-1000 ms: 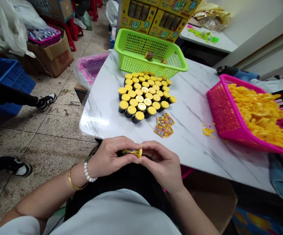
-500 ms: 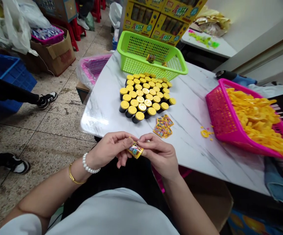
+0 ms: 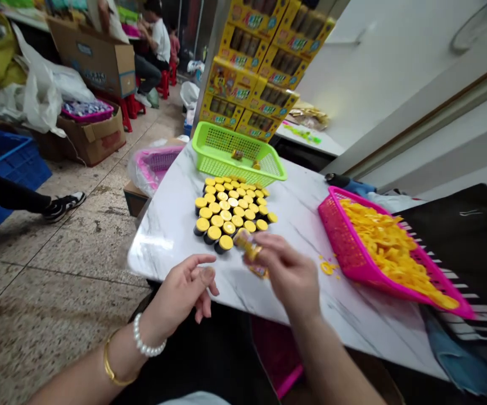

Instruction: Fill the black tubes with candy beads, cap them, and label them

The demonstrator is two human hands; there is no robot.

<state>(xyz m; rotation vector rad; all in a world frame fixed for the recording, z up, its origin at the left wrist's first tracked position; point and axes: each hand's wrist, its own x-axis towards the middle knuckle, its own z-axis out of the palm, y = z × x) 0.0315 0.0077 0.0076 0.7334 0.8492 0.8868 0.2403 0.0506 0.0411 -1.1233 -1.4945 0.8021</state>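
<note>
My right hand [image 3: 291, 274] grips a small container with a printed wrapper and yellow end [image 3: 247, 243], blurred by motion and tilted above the table. Just beyond it stands a tight cluster of black containers with yellow lids [image 3: 226, 215], upright on the marbled white table [image 3: 171, 236]. Colourful printed packets [image 3: 259, 271] lie partly hidden under my right hand. My left hand [image 3: 190, 288] holds nothing, its fingers apart and half curled, over the table's near edge. A pearl bracelet and a gold bangle circle that wrist.
Behind the cluster, a green basket [image 3: 240, 169] contains a few small wrapped containers. A pink basket [image 3: 332, 225] heaped with yellow plastic pieces [image 3: 378, 242] stands at the right. Yellow display boxes [image 3: 247, 84] are stacked at the back. A person's leg [image 3: 16, 194] shows at left.
My hands have parted. The right one has carried the wrapped container forward to the cluster, while the left has let go of it. The view has tilted up.
</note>
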